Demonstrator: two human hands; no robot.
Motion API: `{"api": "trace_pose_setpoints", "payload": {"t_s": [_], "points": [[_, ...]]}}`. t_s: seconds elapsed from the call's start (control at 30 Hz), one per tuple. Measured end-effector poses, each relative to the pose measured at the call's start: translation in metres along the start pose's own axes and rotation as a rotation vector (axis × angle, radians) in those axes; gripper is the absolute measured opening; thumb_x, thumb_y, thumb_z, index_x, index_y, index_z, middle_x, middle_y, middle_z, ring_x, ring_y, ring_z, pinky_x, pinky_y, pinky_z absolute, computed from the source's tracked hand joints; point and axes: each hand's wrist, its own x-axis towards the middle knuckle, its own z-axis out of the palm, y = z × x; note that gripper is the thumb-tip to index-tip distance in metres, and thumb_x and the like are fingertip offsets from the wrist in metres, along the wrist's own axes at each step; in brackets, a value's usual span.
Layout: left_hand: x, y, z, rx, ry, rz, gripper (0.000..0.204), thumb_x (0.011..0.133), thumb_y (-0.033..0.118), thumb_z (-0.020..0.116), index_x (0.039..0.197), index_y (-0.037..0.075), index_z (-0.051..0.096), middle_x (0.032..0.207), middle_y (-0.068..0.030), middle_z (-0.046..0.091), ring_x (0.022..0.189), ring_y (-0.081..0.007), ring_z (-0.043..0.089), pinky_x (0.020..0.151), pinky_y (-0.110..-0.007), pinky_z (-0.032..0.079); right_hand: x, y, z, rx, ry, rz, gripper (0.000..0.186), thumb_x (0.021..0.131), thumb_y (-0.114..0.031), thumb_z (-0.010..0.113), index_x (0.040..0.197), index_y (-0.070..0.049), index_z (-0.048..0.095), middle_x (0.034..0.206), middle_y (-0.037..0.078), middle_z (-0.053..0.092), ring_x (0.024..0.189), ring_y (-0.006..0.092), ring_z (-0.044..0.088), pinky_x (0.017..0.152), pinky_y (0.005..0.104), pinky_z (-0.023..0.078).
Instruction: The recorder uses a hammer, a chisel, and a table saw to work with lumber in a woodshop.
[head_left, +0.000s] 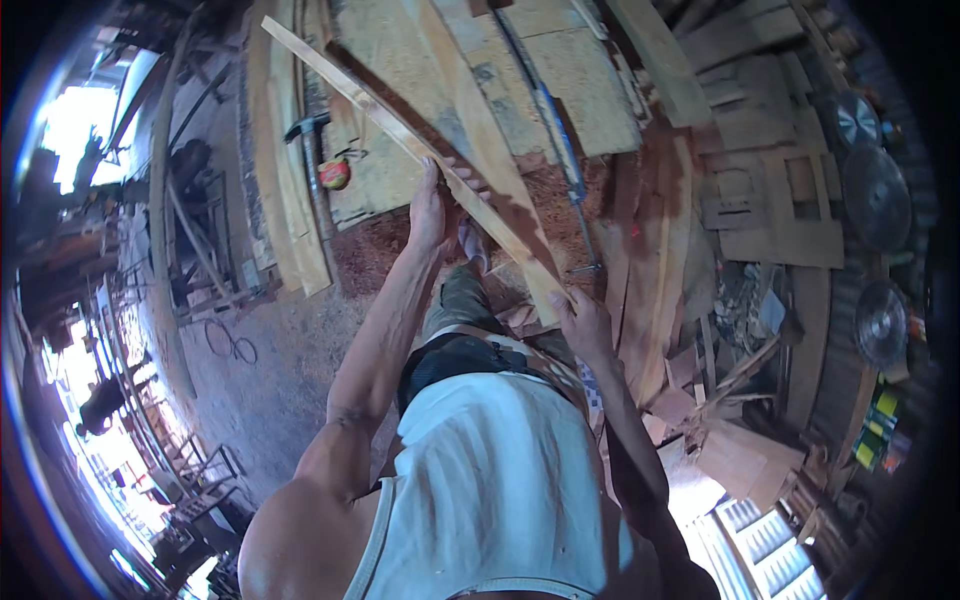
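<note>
A long, narrow wooden strip [375, 108] slants across in front of me, its far end up at the left and its near end by my body. My left hand [430, 212] is closed round its middle, with fingertips showing on the far side. Near the lower end, my right hand [584, 324] grips it with the fingers wrapped at the edge. Below the strip lies a wide plywood sheet [385, 192]. On the left part of it are a hammer [311, 155] and a red and yellow tape measure [334, 175].
A long bar clamp [556, 122] with a blue section lies beyond the strip. More boards [660, 270] lie to the right, near a brown cardboard piece [748, 458]. Round saw blades [878, 198] hang at the far right. Sawdust [380, 245] covers the ground by my foot.
</note>
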Motion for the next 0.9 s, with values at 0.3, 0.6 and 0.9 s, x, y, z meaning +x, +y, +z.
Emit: {"api": "trace_pose_setpoints", "payload": {"t_s": [0.3, 0.6, 0.9], "points": [[-0.001, 0.063, -0.013, -0.230, -0.084, 0.097, 0.080, 0.118, 0.069, 0.036, 0.156, 0.000, 0.051, 0.151, -0.0261, 0.064, 0.137, -0.0399, 0.066, 0.117, -0.062, 0.055, 0.044, -0.029, 0.015, 0.092, -0.097, -0.146, 0.045, 0.111, -0.045, 0.069, 0.103, -0.001, 0.071, 0.075, 0.019, 0.070, 0.072, 0.0401, 0.073, 0.068, 0.0493, 0.055], [0.075, 0.152, -0.059, -0.443, -0.253, 0.129, 0.053, 0.118, 0.057, 0.054, 0.142, 0.011, 0.063, 0.119, -0.0126, 0.074, 0.107, -0.0300, 0.073, 0.097, -0.051, 0.063, 0.025, -0.030, -0.002, 0.775, -0.965, 0.455, 0.062, 0.115, -0.061, 0.058, 0.104, -0.001, 0.073, 0.064, 0.001, 0.057, 0.050, 0.0100, 0.054, 0.049, 0.0296, 0.042], [0.091, 0.150, -0.054, -0.107, 0.029, 0.134, 0.040, 0.120, 0.051, 0.055, 0.115, 0.011, 0.056, 0.082, 0.0019, 0.050, 0.065, -0.0147, 0.048, 0.067, -0.039, 0.049, 0.007, -0.041, 0.020, 0.076, -0.283, -0.127, 0.059, 0.117, -0.054, 0.056, 0.110, 0.002, 0.073, 0.075, 0.021, 0.070, 0.068, 0.0401, 0.074, 0.063, 0.0498, 0.055]]}}
